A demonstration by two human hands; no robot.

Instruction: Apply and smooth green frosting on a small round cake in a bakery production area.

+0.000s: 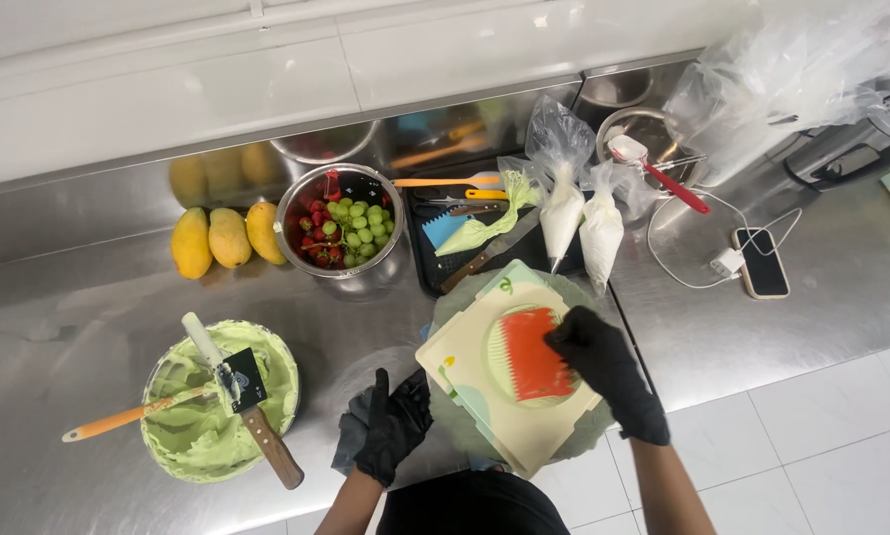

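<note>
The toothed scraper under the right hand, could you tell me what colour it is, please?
The scraper is red-orange; head view shows it.
</note>
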